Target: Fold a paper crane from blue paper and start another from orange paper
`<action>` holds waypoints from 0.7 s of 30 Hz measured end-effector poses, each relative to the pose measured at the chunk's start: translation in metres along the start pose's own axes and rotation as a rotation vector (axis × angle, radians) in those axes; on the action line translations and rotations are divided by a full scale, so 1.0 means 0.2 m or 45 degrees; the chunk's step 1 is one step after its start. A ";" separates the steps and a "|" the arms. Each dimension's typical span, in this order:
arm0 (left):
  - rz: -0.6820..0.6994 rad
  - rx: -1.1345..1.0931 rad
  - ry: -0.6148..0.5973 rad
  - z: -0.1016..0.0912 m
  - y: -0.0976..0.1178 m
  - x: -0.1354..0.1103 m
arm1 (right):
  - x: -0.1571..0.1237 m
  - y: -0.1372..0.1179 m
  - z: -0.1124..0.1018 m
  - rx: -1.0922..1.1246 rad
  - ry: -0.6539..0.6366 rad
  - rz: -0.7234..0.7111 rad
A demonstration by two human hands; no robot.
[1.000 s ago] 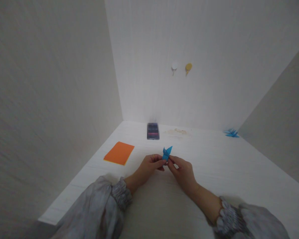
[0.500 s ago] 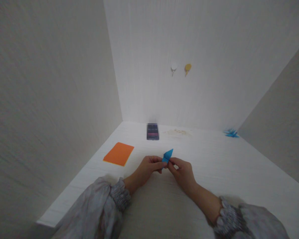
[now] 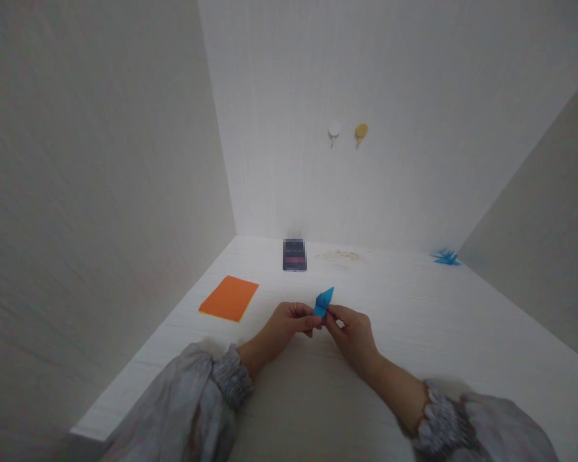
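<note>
Above the white tabletop [image 3: 404, 308], left hand [image 3: 289, 324] and right hand [image 3: 356, 329] pinch blue paper [image 3: 324, 301], its smaller tip now less distinct, probably mid-fold.

Three pale, perhaps wood-grained walls [image 3: 279, 96] border a dimly lit white tabletop [image 3: 414, 321].

From here I see the white worktop [image 3: 438, 321] bearing orange paper [image 3: 228, 299], a dark device [image 3: 295, 255] and blue origami [image 3: 446, 258].

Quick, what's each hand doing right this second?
Left hand: closed, fingers pinching the folded blue paper.
Right hand: closed, fingers pinching the same paper from the other side.
</note>
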State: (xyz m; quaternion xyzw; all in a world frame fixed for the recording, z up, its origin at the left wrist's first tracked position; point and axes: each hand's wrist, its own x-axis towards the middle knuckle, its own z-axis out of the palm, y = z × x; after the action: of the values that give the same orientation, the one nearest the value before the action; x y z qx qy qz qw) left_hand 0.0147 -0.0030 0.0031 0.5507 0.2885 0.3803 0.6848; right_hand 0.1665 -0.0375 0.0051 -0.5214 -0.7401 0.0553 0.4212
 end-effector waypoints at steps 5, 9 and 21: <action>0.043 0.040 0.016 0.00 0.01 0.00 | 0.00 -0.01 0.00 0.034 -0.010 0.027; 0.053 0.096 0.056 0.00 0.01 0.00 | 0.00 -0.02 0.01 0.040 -0.008 0.054; -0.016 0.109 0.053 0.00 0.00 0.01 | 0.01 0.00 0.00 0.092 0.056 0.130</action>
State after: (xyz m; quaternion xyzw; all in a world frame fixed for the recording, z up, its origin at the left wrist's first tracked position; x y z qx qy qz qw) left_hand 0.0157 -0.0019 0.0035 0.5696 0.3219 0.3748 0.6568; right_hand 0.1668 -0.0368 0.0067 -0.5441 -0.7005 0.0918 0.4526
